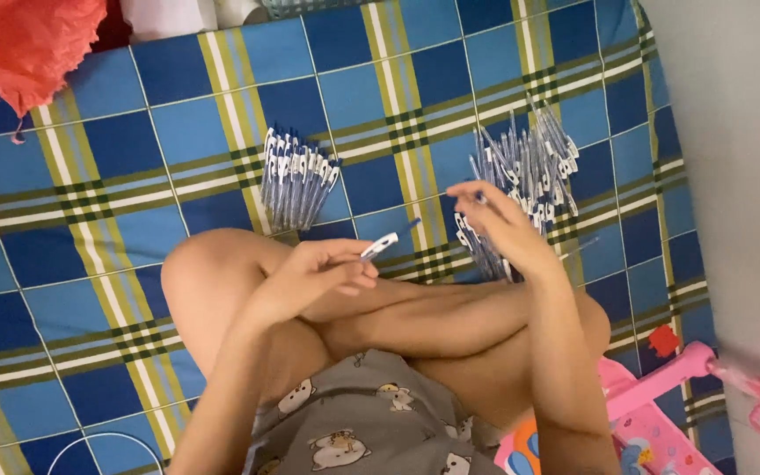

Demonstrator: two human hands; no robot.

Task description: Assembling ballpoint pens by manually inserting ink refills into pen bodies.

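A blue, green and white checked sheet [134, 141] covers the surface and fills most of the view. The person sits on it cross-legged, bare knees forward, in grey printed shorts [371, 422]. An orange-red cloth [28, 44] lies at the upper left corner. A pink plastic toy [661, 405] sits at the lower right, beside the person's right leg and against a pale wall [741, 176].

Two lots of pens lie on the sheet ahead of the knees, well apart. The loose pile of pens [538, 167] at right is scattered, pointing several ways. The neat bundle of pens [296, 180] at left lies aligned, white caps uppermost.

The right hand [503, 229] is raised over the near edge of the loose pile, fingers partly curled, thumb and forefinger pinched on a small blue part [480, 197]; what kind of part cannot be told. The left hand [327, 273] rests above the left knee, fingers closed narrowly around a single pen [384, 242], its white-capped end projecting toward the right hand, not touching it.
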